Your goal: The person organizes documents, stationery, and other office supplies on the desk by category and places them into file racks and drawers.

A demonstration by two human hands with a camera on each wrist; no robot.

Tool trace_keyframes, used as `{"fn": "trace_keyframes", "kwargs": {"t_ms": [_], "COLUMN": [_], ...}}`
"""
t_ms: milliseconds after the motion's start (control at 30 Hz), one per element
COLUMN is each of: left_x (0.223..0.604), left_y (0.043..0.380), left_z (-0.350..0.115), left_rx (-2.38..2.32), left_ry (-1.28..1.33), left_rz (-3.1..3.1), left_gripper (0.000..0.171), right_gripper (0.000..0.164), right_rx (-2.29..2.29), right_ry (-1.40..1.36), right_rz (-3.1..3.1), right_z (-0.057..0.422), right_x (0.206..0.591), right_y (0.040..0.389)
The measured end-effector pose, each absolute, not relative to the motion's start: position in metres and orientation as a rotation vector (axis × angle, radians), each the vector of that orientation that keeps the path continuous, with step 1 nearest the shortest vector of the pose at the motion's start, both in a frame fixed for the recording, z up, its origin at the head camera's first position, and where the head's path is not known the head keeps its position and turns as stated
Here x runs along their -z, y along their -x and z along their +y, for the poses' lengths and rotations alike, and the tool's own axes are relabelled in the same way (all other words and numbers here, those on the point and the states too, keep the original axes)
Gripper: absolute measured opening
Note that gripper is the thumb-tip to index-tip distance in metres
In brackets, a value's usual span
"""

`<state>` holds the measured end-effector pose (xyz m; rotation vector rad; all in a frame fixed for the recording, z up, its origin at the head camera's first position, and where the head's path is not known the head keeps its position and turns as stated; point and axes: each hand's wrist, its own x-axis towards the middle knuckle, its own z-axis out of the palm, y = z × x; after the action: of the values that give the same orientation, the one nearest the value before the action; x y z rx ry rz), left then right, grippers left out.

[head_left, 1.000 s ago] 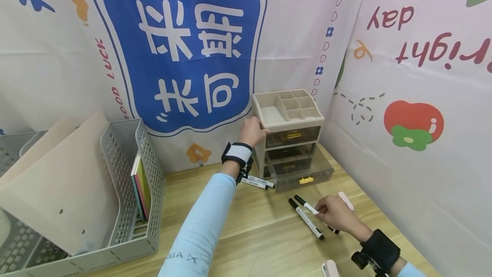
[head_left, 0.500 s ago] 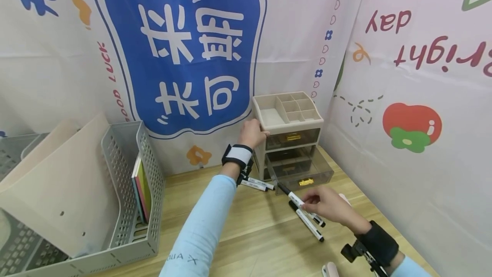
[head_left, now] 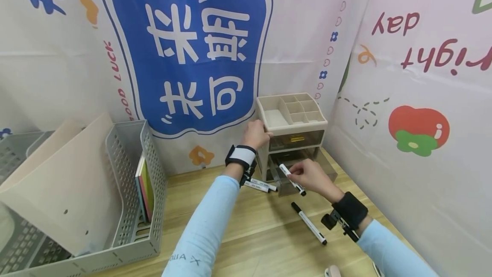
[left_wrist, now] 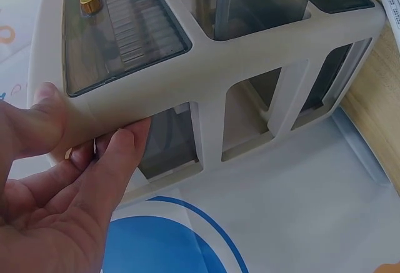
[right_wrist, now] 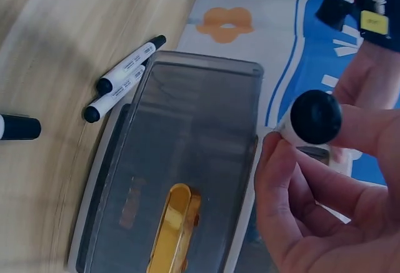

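In the head view, the left hand [head_left: 256,134] grips the near-left upright edge of the beige desk organizer [head_left: 298,129], in the same spot as in both earlier frames. The right hand [head_left: 310,175] pinches a white marker [head_left: 293,179], and here lies the change: a second ago that hand was down at the tabletop, half a second ago it had the marker low in front of the organizer, slanting across the other marker there, and now both hand and marker are farther forward and to the left, over the pulled-out smoky drawer [head_left: 285,188]. The pinched marker slants, its black near end jutting past the drawer's front. The loose marker [head_left: 309,223] stays on the wooden table [head_left: 246,234], no longer overlapped, and a pair of markers [head_left: 265,184] lies where it was, beside the organizer's left foot. In the left wrist view, the thumb [left_wrist: 47,114] presses the organizer's front frame while the fingers curl at the side opening. In the right wrist view, the held marker's black end [right_wrist: 317,117] points at the camera between thumb and fingers, just beside the drawer front with its gold handle [right_wrist: 172,229].
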<state>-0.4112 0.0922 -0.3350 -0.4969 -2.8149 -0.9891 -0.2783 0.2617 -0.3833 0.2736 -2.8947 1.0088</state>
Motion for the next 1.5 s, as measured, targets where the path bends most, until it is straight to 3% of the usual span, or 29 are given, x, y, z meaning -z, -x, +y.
{"fn": "trace_keyframes", "kwargs": {"t_ms": [833,1000,1200,1500], "left_x": [0.330,0.329,0.333,0.335], "left_y": [0.407,0.407,0.410,0.414], "left_z": [0.104,0.102,0.099,0.094], "left_rx": [0.951,0.953,0.956,0.998], "left_ry": [0.539,0.532,0.525,0.510], "left_rz": [-2.825,-2.822,-2.812,-2.822], "left_gripper": [0.040,0.039,0.038,0.038], "right_gripper": [0.014,0.033,0.011,0.030], "right_rx": [-0.997,-0.975,-0.845,-0.941], "right_ry": [-0.111,-0.130,-0.123,-0.199], "right_rz": [-3.008,-3.056,-3.081,-2.913], "right_z": [0.246,0.245,0.242,0.241], "right_x": [0.406,0.416,0.422,0.413], "right_y": [0.334,0.343,0.348,0.332]}}
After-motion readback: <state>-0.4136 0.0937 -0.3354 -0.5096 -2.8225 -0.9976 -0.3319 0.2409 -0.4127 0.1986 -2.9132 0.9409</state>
